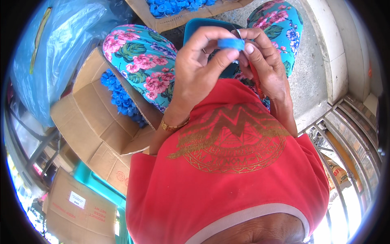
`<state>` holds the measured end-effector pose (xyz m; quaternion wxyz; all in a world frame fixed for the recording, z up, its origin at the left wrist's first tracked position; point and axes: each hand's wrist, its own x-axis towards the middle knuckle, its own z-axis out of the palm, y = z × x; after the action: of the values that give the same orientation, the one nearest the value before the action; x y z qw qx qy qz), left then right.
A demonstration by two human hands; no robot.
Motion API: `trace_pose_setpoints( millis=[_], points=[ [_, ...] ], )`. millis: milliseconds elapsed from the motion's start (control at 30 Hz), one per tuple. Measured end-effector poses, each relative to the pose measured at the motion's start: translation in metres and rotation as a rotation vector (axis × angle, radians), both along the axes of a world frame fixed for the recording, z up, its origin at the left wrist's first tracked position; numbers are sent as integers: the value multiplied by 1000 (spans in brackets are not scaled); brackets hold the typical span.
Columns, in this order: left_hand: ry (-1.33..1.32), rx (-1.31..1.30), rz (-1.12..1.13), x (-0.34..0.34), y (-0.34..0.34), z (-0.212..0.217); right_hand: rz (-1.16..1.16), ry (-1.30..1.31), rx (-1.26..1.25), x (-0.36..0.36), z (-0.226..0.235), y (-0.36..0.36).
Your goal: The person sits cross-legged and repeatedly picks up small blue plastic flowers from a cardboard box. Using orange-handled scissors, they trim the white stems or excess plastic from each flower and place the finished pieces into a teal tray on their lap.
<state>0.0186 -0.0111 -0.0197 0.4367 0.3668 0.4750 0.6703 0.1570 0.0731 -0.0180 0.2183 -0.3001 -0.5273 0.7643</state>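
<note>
Blue and smooth, a round plastic cap [230, 44] sits at upper centre of the frame, pinched between the fingers of both hands — the left hand [199, 69] grips its near side, the right hand [264, 61] clasps the far side. Below them lies a teal plastic tray [199, 26]; at left, a creased cardboard box [93, 118] holds a heap of matching blue caps [120, 97].

Landmark: open brown carton [95, 122], left of lap, holding blue caps [120, 95].
Second brown carton [191, 14] beyond it, top edge, also with blue caps.
Closed brown box [79, 209] below it, bottom left; white rectangular label [77, 199], red print.
Blue plastic bag [53, 44] above-left of it.
</note>
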Motion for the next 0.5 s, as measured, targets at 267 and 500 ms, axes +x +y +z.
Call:
trace_pose_setpoints(
  millis=[267,500],
  points=[
    [-716,-61,-74,-10,1,-3,-17,-116,386,-2,12,-8],
    [-584,-19,-58,-6,4,5,-58,-206,589,-3,16,-15]
  ],
)
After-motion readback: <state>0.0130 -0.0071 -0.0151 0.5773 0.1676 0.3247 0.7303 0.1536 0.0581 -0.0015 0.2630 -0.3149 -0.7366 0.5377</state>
